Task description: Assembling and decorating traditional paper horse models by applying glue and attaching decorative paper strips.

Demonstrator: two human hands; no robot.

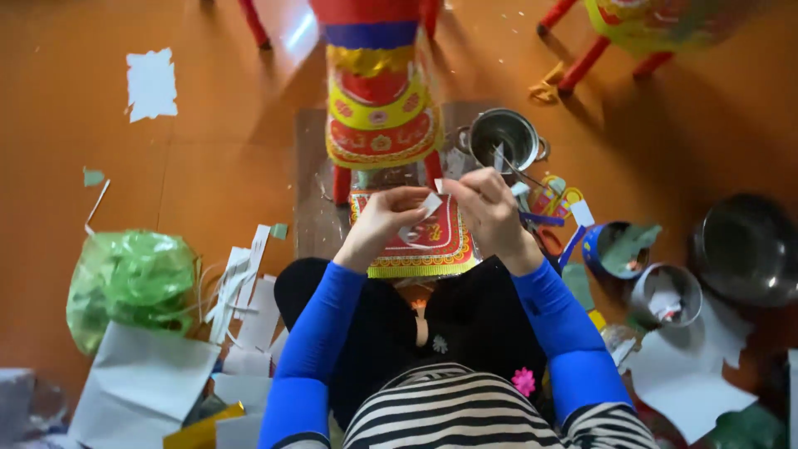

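Both the left hand (378, 224) and the right hand (490, 208) pinch a small white paper strip (428, 205) between closed fingertips, above the red and yellow printed sheet (432, 245) on the lap.

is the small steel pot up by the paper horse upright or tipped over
Upright. The pot sits on the floor with its round mouth facing up, and a thin stick leans out over its rim.
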